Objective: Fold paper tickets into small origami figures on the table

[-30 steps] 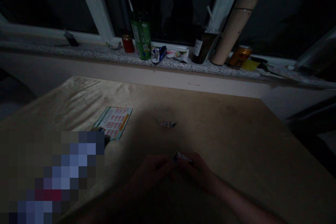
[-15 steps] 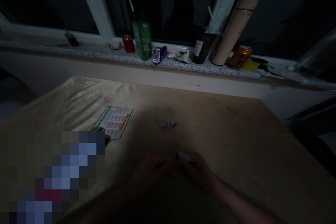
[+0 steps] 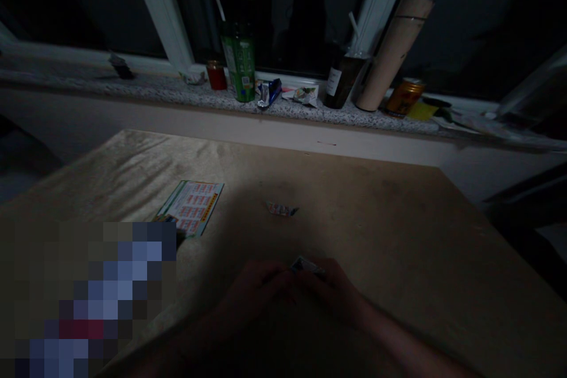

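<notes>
Near the front of the table, my right hand (image 3: 339, 289) is closed, its thumb and fingers pinching a small printed wrapper (image 3: 308, 265). My left hand (image 3: 261, 286) is closed too, and its fingertips meet the wrapper's left end. Dim light and the fingers hide much of it, so whether it is folded or filled I cannot tell. Beyond the hands lies a second small printed wrapper (image 3: 282, 209), its ends turned up. Off to the left a printed card (image 3: 197, 207) with rows of red print lies flat on the table.
The cloth-covered table (image 3: 376, 212) reaches toward a stone windowsill (image 3: 159, 87). On the sill stand a green cup (image 3: 241, 65) with a straw, a red jar (image 3: 216, 75), a dark drink cup (image 3: 339, 82), a tall flask (image 3: 394, 53), an orange can (image 3: 405, 97) and crumpled wrappers (image 3: 269, 93).
The wrapper between my hands has tilted slightly, with its printed face less plain to see. My hands stay in almost the same place, and the table things have not moved.
</notes>
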{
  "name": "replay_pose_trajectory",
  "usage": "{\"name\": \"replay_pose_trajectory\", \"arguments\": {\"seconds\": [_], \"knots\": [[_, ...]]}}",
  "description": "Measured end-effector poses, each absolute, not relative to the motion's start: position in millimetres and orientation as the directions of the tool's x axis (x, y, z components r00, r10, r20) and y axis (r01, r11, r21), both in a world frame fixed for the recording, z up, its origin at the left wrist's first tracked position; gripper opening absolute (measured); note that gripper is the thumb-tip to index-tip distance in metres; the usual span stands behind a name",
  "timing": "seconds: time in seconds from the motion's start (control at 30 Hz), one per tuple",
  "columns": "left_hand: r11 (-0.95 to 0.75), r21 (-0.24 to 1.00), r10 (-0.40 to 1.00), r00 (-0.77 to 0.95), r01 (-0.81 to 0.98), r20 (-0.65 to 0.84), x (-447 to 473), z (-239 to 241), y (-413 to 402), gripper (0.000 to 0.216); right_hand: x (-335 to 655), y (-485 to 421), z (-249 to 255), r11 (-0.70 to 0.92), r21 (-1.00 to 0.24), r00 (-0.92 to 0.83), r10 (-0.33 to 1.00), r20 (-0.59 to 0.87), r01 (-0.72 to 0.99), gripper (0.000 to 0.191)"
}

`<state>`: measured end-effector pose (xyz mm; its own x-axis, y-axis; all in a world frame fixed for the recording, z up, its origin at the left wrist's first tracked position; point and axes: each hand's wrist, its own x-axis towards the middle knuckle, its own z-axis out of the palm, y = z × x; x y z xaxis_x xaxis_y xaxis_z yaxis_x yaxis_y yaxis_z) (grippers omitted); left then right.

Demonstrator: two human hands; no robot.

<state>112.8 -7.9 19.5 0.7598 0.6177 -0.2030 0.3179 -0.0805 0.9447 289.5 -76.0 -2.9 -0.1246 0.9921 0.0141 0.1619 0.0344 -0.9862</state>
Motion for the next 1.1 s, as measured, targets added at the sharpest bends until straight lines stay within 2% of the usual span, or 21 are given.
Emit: {"name": "replay_pose_trajectory", "arguments": {"seconds": [0.37, 0.5, 0.53, 0.6, 0.63, 0.77, 0.9, 1.1], "knots": [[-0.1, 0.905, 0.674, 0.697, 0.413, -0.244, 114, 21, -9, 0.03, 290, -75, -3, -0.02, -0.948, 0.088, 0.996, 0.009, 0.318, 0.049], [-0.062, 0.942, 0.685, 0.7, 0.33, -0.2, 113, 16, -11, 0.021, 290, -74, -2, -0.007, -0.946, 0.062, 0.998, 0.014, 0.323, 0.051], [-0.025, 0.957, 0.7, 0.689, 0.287, -0.189, 112, 14, -12, 0.024, 290, -74, -2, 0.002, -0.945, 0.049, 0.999, 0.019, 0.327, 0.052], [0.029, 0.973, 0.732, 0.658, 0.229, -0.177, 111, 10, -13, 0.042, 289, -73, -2, 0.008, -0.942, 0.037, 0.999, 0.021, 0.337, 0.054], [0.032, 0.974, 0.742, 0.648, 0.225, -0.174, 110, 9, -13, 0.045, 289, -73, -3, 0.004, -0.94, 0.035, 0.999, 0.017, 0.34, 0.054], [-0.027, 0.957, 0.757, 0.631, 0.289, -0.169, 109, 10, -11, 0.03, 287, -75, -5, -0.04, -0.945, 0.055, 0.998, -0.024, 0.323, 0.049], [0.032, 0.957, 0.794, 0.574, 0.288, -0.2, 111, 13, -8, 0.033, 288, -75, -5, -0.054, -0.953, 0.128, 0.992, -0.016, 0.298, 0.045], [0.017, 0.961, 0.765, 0.615, 0.276, -0.191, 110, 4, -7, 0.035, 289, -74, -2, -0.043, -0.958, 0.201, 0.98, 0.016, 0.285, 0.043]]}}
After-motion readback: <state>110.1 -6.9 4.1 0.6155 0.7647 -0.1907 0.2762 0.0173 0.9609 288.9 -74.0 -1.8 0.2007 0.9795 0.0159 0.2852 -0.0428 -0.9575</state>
